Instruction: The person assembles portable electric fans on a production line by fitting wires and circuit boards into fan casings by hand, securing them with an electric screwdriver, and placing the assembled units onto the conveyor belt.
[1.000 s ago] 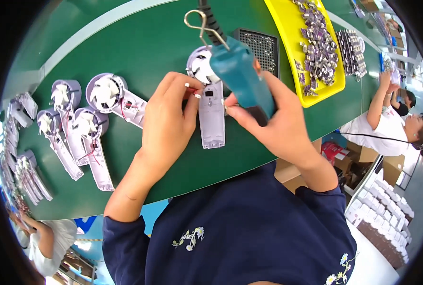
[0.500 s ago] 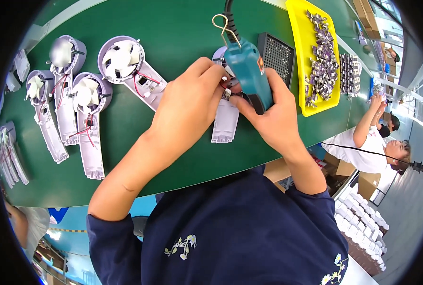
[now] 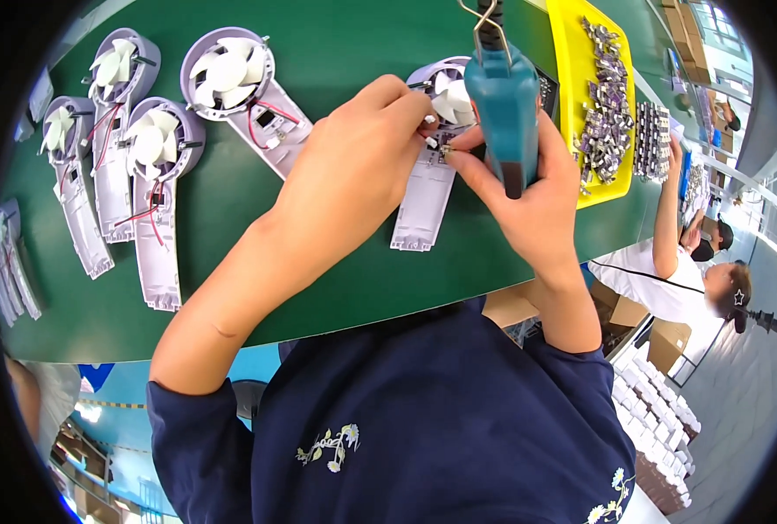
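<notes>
My right hand (image 3: pixel 541 188) is wrapped round a teal electric screwdriver (image 3: pixel 504 105) with a black cord and a metal hanging loop. Its thumb and forefinger also reach to a small circuit board (image 3: pixel 442 144) on a lilac handheld-fan housing (image 3: pixel 423 201). From the left, my left hand (image 3: pixel 362 144) bends over the same housing, its fingertips closed on a small white plug (image 3: pixel 431 141) beside the board. White fan blades (image 3: pixel 452 98) show in the housing's round head, partly covered by the screwdriver. The tool's tip cannot be made out.
Left of my hands lies another open fan housing (image 3: pixel 279 131); several more (image 3: pixel 157 210) lie farther left. A yellow tray (image 3: pixel 567 65) of small metal-and-board parts is at the right, beside a dark holder (image 3: pixel 547 92) and rows of small parts (image 3: pixel 652 140). A co-worker (image 3: pixel 659 271) sits beyond.
The screwdriver and my right hand have shifted right and turned more upright, uncovering the fan blades. My left fingertips have moved slightly right. The whole view has shifted a little.
</notes>
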Demonstrator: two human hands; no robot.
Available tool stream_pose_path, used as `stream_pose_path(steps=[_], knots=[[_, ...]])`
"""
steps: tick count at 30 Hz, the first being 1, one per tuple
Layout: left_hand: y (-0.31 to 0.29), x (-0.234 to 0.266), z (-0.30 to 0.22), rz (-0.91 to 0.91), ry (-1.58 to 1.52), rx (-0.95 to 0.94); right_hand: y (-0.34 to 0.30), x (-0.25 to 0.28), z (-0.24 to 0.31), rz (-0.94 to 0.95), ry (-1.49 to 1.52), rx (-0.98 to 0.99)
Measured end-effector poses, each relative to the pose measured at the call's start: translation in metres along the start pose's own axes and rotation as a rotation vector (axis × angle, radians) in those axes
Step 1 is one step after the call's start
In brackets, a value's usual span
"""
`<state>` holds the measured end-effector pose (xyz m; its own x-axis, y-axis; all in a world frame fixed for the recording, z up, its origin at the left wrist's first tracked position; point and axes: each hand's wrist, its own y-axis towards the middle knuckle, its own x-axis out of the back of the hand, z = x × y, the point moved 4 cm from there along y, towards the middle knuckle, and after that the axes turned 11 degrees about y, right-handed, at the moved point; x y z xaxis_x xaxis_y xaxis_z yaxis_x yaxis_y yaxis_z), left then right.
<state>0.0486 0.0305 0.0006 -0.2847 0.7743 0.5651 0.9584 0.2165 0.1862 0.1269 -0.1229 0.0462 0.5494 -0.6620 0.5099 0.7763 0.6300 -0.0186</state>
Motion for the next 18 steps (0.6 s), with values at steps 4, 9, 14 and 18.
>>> stream_pose_path(steps=[4,9,14,18], knots=[[0.000,0.002,0.000,0.010,-0.002,-0.004,0.001,-0.005,-0.006,0.036,0.071,-0.049],[0.002,0.003,-0.001,0.009,-0.011,0.003,0.003,-0.010,-0.008,0.077,-0.005,-0.058],[0.003,0.005,-0.001,0.043,-0.005,-0.006,-0.001,-0.011,-0.008,0.053,-0.035,-0.091],[0.004,0.006,-0.002,0.052,-0.043,0.039,-0.003,-0.011,-0.009,0.026,-0.066,-0.116]])
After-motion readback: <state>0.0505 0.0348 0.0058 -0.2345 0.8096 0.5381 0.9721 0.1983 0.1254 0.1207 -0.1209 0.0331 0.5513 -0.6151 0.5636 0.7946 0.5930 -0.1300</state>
